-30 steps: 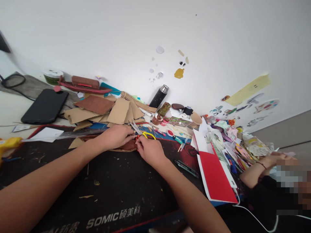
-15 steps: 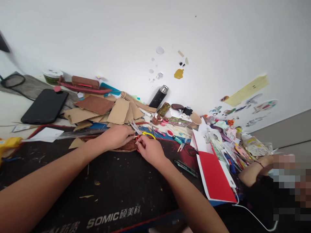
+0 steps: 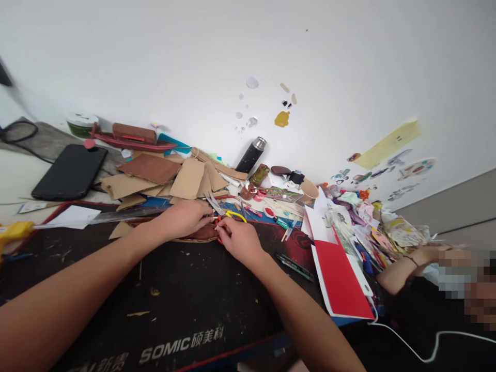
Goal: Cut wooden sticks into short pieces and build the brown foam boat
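Note:
My left hand (image 3: 189, 218) lies over a long brown boat-like piece (image 3: 196, 236) on the black desk mat (image 3: 186, 299), its fingers bent and close together near the piece's right end. Thumb and fingers of my right hand (image 3: 241, 238) are pinched together at that same end. Whatever small thing sits between the fingertips of either hand is too small to make out. Scissors with yellow-edged handles (image 3: 234, 214) lie open just behind my hands, their blades pointing away.
Cardboard pieces (image 3: 189, 178) pile up behind my hands, with a black flask (image 3: 251, 155) farther back. A phone (image 3: 70, 171) is at left. Rightward are a cutter (image 3: 294, 266), a red sheet (image 3: 343, 279), heaped craft scraps and another person's arm (image 3: 399, 274).
The view has shifted slightly, and the other person's arm at the right has moved a little. My hands stay at the brown piece in nearly the same pose.

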Available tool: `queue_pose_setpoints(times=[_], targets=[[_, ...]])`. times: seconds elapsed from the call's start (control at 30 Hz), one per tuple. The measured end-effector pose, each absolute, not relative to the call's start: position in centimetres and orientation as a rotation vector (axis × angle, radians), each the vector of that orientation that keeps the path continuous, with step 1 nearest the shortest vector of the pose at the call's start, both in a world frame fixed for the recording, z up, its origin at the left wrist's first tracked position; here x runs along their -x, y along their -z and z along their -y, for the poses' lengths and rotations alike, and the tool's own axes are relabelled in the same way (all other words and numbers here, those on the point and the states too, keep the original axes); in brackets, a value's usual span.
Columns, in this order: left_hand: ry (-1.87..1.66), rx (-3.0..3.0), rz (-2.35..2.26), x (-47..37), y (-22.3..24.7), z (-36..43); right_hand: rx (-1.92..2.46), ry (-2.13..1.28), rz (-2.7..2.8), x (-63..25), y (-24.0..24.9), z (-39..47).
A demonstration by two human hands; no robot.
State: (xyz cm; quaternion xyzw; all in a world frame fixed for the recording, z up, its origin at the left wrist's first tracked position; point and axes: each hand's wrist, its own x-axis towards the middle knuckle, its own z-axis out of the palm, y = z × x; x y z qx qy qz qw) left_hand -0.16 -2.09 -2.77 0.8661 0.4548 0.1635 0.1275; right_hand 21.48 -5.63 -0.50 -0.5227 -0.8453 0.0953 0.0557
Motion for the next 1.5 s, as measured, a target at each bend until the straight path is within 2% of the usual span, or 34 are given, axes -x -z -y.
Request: queue_pose_setpoints(times=[0.57, 1.5], targets=[[-0.375, -2.511, -1.335, 0.3, 2.2, 2.1, 1.582, -0.297, 2.534, -21.7, 0.7, 5.7], [-0.483, -2.511, -1.274, 0.8, 3.2, 1.5, 1.595, -0.328, 2.536, -21.4, 0.5, 5.6]])
